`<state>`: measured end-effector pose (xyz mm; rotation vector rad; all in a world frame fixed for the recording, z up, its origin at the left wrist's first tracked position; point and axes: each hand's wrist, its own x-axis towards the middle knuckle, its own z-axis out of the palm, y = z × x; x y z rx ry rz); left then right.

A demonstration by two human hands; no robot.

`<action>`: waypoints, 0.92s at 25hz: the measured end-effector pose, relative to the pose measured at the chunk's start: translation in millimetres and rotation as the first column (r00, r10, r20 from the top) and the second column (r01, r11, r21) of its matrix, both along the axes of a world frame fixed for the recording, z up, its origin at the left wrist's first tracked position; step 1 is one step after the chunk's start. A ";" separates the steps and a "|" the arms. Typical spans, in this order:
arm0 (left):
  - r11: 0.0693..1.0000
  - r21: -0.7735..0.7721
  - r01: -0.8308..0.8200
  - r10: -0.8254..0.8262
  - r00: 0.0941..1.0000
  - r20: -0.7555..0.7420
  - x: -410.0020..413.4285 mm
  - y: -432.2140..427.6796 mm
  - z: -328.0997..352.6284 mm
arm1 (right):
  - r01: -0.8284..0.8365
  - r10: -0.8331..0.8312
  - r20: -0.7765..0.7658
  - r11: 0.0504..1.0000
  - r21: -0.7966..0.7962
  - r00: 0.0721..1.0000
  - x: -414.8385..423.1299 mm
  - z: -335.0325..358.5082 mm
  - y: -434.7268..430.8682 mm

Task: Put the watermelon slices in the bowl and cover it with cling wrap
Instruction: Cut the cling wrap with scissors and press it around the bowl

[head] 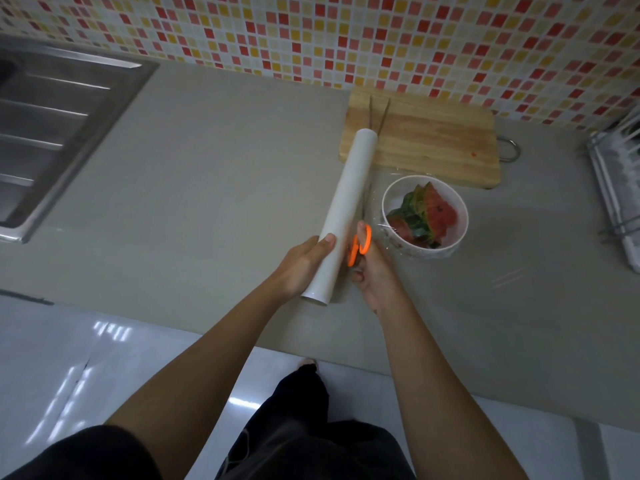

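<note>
A white bowl stands on the grey counter and holds several watermelon slices. Clear cling wrap lies over the bowl and stretches left to a long white roll. My left hand grips the near end of that roll. My right hand holds orange-handled scissors, whose blades run up between the roll and the bowl, along the stretched film.
A wooden cutting board with chopsticks on it lies behind the bowl. A steel sink is set in the counter at far left. A dish rack stands at the right edge. The tiled wall runs along the back.
</note>
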<state>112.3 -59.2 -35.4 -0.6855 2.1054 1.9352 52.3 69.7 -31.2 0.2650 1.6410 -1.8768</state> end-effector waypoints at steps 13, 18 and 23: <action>0.997 0.059 0.040 -0.041 0.999 0.018 6.7 -35.2 1.4 | 0.115 -0.111 -0.058 0.991 0.062 0.992 -40.1 8.0 -37.8; 0.990 0.127 0.068 -0.073 0.997 0.034 7.6 -55.4 3.5 | 0.166 -0.163 -0.039 0.983 0.073 0.986 -53.3 8.2 -53.5; 0.984 0.151 0.094 -0.104 0.993 0.058 6.6 -73.6 6.3 | 0.134 -0.131 -0.041 0.987 0.090 0.991 -69.1 -1.4 -65.4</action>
